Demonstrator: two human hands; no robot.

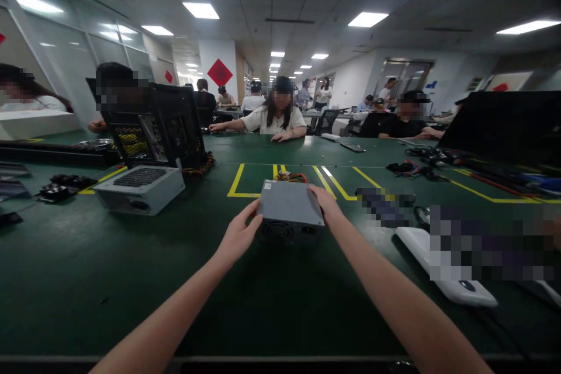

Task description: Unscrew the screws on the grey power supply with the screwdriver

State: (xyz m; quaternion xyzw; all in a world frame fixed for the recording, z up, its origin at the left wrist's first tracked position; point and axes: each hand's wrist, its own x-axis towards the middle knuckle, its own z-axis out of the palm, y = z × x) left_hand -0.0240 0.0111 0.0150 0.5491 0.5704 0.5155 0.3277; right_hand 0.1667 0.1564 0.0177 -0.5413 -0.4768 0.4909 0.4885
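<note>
Between my two hands is a grey computer power supply (291,201), its fan grille and power socket facing me. Coloured cables (291,177) come out at its far side. My left hand (240,231) grips the left side, thumb near the front corner. On the opposite side, my right hand (325,204) is wrapped over the edge, with most of its fingers hidden. A second grey power supply (146,190) sits to the left, in front of an open black computer case (153,123).
Yellow tape lines (239,181) mark the green table (210,315). On the right lie a white rounded device (442,269) and dark cables (421,169). Black fans (59,187) are at the left. A person in white (274,120) sits across the table; others sit farther back.
</note>
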